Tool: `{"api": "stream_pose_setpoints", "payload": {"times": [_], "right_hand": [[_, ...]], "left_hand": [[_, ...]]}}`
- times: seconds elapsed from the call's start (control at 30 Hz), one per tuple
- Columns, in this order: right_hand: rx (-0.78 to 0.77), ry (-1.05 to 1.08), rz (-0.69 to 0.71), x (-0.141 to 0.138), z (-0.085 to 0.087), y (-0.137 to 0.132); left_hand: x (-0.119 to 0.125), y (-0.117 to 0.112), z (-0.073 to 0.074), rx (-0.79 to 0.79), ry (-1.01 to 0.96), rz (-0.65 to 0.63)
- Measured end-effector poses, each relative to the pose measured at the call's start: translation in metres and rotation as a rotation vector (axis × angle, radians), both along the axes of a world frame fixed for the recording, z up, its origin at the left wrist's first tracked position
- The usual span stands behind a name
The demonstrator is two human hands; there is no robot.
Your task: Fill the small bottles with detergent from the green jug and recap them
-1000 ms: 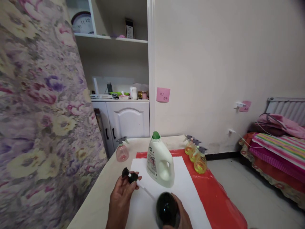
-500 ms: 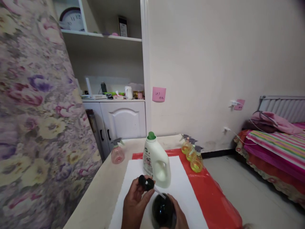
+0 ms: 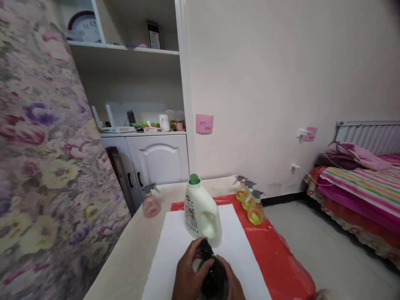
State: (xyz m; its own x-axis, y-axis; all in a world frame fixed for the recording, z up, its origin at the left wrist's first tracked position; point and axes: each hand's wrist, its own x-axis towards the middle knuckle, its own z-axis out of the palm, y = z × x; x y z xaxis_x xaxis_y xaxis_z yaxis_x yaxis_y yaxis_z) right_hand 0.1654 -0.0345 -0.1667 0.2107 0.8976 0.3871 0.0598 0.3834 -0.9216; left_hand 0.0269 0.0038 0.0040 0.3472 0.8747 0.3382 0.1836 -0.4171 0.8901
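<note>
A dark, rounded bottle point(image 3: 215, 280) is at the bottom middle, with my right hand point(image 3: 233, 280) wrapped round its right side. My left hand point(image 3: 189, 271) pinches a black spray head point(image 3: 205, 249) at the bottle's mouth. Its pale tube is out of sight now, and whether the head is seated cannot be seen. Just beyond my hands stands a pale green detergent jug point(image 3: 200, 212) with a green piece point(image 3: 194, 179) at its opening. All this is over a white sheet point(image 3: 170, 241) on the table.
A pink spray bottle point(image 3: 151, 206) stands at the table's far left. Several yellow spray bottles point(image 3: 255, 213) line the right on a red cover point(image 3: 268, 246). Behind are a white cabinet point(image 3: 159, 158) and a wall; a bed point(image 3: 359, 179) is at right.
My left hand has moved right and down, bringing the black spray head onto the bottle's mouth. The pale tube that showed before is hidden. The view has shifted slightly.
</note>
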Motion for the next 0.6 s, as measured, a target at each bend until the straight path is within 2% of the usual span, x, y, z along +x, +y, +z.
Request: {"api": "stream_pose_setpoints", "payload": {"times": [0.1, 0.2, 0.3, 0.4, 0.5, 0.6], "right_hand": [[0.015, 0.001, -0.057, -0.002, -0.003, 0.001], [0.037, 0.027, -0.121, -0.005, -0.004, 0.002], [0.058, 0.041, -0.136, -0.008, -0.002, 0.002], [0.014, -0.004, -0.246, -0.01, 0.0, 0.001], [-0.053, -0.037, -0.344, -0.011, 0.004, 0.001], [-0.069, -0.015, -0.351, -0.011, 0.01, 0.0]], "left_hand": [[0.007, 0.001, -0.01, 0.049, 0.067, -0.078], [0.008, 0.002, -0.016, 0.035, 0.095, -0.056], [0.005, 0.001, -0.016, -0.048, 0.137, -0.03], [0.002, -0.001, -0.013, -0.094, 0.169, -0.041], [0.001, 0.001, -0.014, -0.076, 0.168, -0.042], [0.002, 0.005, -0.018, -0.003, 0.18, -0.01]]}}
